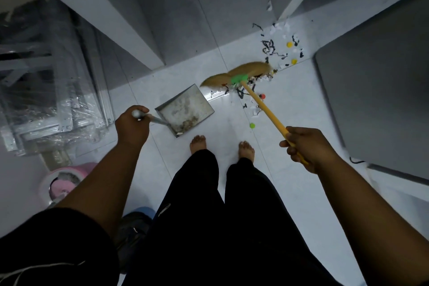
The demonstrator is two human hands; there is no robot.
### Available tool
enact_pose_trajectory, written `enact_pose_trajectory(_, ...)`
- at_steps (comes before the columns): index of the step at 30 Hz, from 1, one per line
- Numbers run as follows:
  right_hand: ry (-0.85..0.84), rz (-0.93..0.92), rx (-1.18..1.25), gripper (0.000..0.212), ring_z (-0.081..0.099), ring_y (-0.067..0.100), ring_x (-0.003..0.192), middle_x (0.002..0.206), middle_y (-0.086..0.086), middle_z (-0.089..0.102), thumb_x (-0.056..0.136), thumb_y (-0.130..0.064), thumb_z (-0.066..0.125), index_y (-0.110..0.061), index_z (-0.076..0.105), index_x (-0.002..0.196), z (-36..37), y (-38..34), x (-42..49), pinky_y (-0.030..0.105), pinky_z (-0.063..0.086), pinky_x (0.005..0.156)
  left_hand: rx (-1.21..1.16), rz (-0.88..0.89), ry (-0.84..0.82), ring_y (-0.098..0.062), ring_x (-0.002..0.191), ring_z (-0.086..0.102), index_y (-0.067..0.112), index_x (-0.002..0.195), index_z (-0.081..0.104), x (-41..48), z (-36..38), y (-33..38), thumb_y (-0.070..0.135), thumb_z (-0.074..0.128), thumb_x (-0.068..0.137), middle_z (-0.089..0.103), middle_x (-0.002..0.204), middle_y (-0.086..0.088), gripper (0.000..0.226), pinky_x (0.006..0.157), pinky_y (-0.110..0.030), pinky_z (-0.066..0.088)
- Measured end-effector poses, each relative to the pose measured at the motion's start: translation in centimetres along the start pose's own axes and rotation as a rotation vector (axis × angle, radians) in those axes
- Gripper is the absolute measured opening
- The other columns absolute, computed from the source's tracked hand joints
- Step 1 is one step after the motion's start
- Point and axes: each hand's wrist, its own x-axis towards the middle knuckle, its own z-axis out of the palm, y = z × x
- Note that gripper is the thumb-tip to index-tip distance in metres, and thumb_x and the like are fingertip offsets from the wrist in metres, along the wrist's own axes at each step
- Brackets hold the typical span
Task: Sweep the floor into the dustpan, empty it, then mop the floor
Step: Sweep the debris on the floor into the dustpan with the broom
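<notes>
Left hand point(131, 126): grips dustpan point(184, 111) handle.
Right hand point(304, 146): holds broom point(239, 75).
Tip: short strokes pull litter point(274, 49) leftward into pan.

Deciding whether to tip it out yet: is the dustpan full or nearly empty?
Nearly empty. The dustpan shows mostly bare, stained metal, with a little debris along its back edge.

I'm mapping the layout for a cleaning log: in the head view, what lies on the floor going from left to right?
Pink bucket → plastic-wrapped stack → dustpan held by left hand → broom head → yellow caps.
</notes>
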Motion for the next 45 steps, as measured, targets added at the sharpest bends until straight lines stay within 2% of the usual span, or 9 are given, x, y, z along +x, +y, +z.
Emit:
enact_pose_trajectory(3,-0.008,-0.051,0.035,0.035,0.048,0.015,0.048,0.085,0.02,0.068,0.096,-0.01,0.052,-0.011,0.055,0.131,-1.0,-1.0,-1.2,0.026,0.039,0.044,-0.01,0.014,-0.003,0.009,0.07,0.057,0.035,0.072,0.063,-0.4,0.3,0.7,0.005,0.071,0.08,0.063,0.077,0.019,0.032,0.062,-0.003,0.044)
enact_pose_trajectory(7,-0.002,-0.13,0.086,0.027,0.044,0.014,0.047,0.08,0.019,0.064,0.096,-0.007,0.052,-0.013,0.056,0.122,-0.5,-5.0,0.6,0.021,0.034,0.041,0.02,0.021,-0.014,-0.009,0.077,0.06,0.033,0.074,0.065,-0.5,1.1,1.2,0.005,0.069,0.079,0.065,0.08,0.015,0.029,0.071,-0.024,0.051)
enact_pose_trajectory(10,0.0,-0.161,0.074,0.011,0.044,0.013,0.045,0.074,0.015,0.062,0.094,-0.007,0.052,-0.009,0.06,0.102,0.6,-9.4,4.4,0.019,0.032,0.039,0.051,0.031,-0.021,-0.011,0.075,0.06,0.035,0.072,0.064,-0.3,1.6,1.0,0.006,0.069,0.079,0.065,0.079,0.015,0.031,0.064,-0.021,0.048)
enact_pose_trajectory(13,-0.028,-0.13,0.079,0.007,0.043,0.011,0.043,0.074,0.014,0.058,0.092,-0.005,0.052,-0.003,0.056,0.087,1.4,-13.3,8.6,0.02,0.031,0.037,0.053,0.044,-0.03,-0.01,0.081,0.061,0.036,0.074,0.065,-0.2,2.1,0.4,0.009,0.073,0.08,0.066,0.082,0.016,0.029,0.07,-0.021,0.047)
enact_pose_trajectory(20,0.001,0.019,-0.058,0.016,0.052,0.015,0.04,0.087,0.022,0.062,0.098,-0.004,0.037,0.0,0.05,0.105,1.1,-13.1,12.8,0.019,0.04,0.038,0.057,0.064,-0.043,-0.011,0.087,0.063,0.036,0.077,0.066,-1.3,3.0,0.5,0.015,0.075,0.081,0.067,0.085,0.018,0.023,0.082,-0.031,0.051)
enact_pose_trajectory(26,-0.007,0.169,0.04,0.02,0.042,0.012,0.043,0.077,0.016,0.061,0.098,-0.007,0.039,-0.004,0.052,0.083,-0.7,-5.1,8.0,0.015,0.034,0.037,0.016,-0.006,-0.03,0.001,0.069,0.058,0.04,0.073,0.066,-2.4,4.2,2.8,0.012,0.07,0.079,0.066,0.079,0.018,0.029,0.064,-0.025,0.049)
enact_pose_trajectory(37,0.039,-0.064,0.022,0.025,0.047,0.019,0.058,0.08,0.018,0.063,0.095,-0.007,0.047,-0.019,0.056,0.115,-7.8,-1.0,-1.9,0.028,0.037,0.048,0.054,0.013,-0.095,-0.015,0.081,0.063,0.037,0.071,0.066,-4.3,6.2,6.5,0.009,0.072,0.079,0.066,0.085,0.014,0.029,0.065,-0.026,0.049)
enact_pose_trajectory(41,0.125,-0.121,0.018,0.02,0.047,0.018,0.052,0.073,0.016,0.063,0.093,-0.006,0.046,-0.012,0.06,0.107,-10.4,-4.8,1.0,0.025,0.035,0.046,0.049,0.024,-0.098,-0.017,0.074,0.061,0.037,0.072,0.065,-5.1,7.4,7.4,0.008,0.071,0.08,0.065,0.083,0.012,0.031,0.055,-0.023,0.044)
enact_pose_trajectory(45,0.171,-0.132,-0.031,0.017,0.048,0.015,0.048,0.075,0.016,0.064,0.093,-0.009,0.043,-0.005,0.056,0.103,-12.5,-9.9,7.2,0.02,0.036,0.042,0.039,0.033,-0.082,-0.013,0.077,0.06,0.041,0.072,0.066,-5.7,8.3,7.8,0.012,0.073,0.081,0.066,0.082,0.016,0.031,0.06,-0.024,0.046)
